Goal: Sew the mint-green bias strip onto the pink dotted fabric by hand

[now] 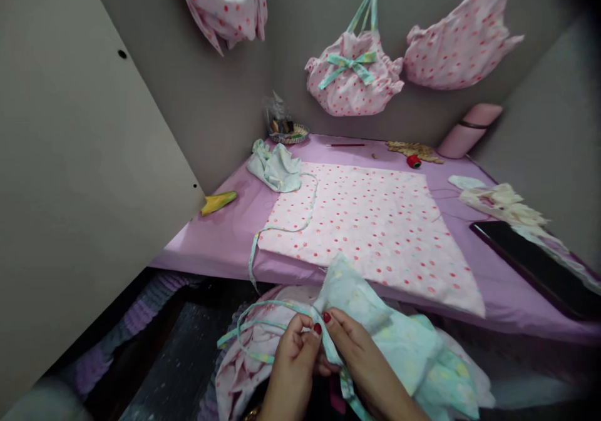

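A: Where's the mint cloth point(404, 346)?
B: In the 2 hands, nr the near edge of the purple tbl point(220, 243).
A: L hand point(298, 343)?
B: Closed, pinching the cloth's edge btwn thumb & fingers.
A: R hand point(352, 339)?
B: Also pinching it, just beside the L hand.
A: What's on the tbl?
B: 1 pink dotted sheet point(366, 221), w/ a black phone point(535, 268) to its right. 3 pink dotted pcs point(354, 86) hang above.
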The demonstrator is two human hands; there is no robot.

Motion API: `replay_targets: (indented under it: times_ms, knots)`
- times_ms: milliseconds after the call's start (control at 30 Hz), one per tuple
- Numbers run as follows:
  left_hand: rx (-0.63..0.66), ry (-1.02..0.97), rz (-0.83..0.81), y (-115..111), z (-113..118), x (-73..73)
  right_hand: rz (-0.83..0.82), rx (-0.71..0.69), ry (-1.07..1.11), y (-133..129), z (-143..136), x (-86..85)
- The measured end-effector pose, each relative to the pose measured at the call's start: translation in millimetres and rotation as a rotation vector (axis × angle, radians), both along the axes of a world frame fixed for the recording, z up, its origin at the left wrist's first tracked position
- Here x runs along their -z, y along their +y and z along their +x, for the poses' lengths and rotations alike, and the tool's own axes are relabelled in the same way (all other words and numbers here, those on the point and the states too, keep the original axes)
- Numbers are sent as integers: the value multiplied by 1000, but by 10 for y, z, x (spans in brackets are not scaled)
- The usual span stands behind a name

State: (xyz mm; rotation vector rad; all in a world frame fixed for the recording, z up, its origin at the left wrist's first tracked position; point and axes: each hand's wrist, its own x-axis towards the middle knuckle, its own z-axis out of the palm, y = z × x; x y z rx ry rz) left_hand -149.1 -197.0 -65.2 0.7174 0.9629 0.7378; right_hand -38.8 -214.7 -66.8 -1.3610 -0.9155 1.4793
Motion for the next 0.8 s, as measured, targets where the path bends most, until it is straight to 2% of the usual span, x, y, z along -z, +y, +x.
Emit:
replay_targets:
  times_ms: [233,400,500,567,633,733,800]
  knots:
    - [-5,1,10,22,1,-19,38,15,-151,15,36,-15]
    - [-9,21,16,40,-55,-26,5,32,-97,0,35,-49]
    - [-96,34,47,71,-131,6,-66,86,-25,-26,69,-131]
    - [-176,26,50,111,-173,14,-91,157,-1,-50,159,-198]
    - [-209,-3,42,172,-186,-9,-66,287,-13,-87,319,-248]
    - [-187,5,102,307,-144,-103,21,540,-145,-192,654,-247]
    - [-117,105,241,422,-83,-179,59,657,-285,-306,872,-184]
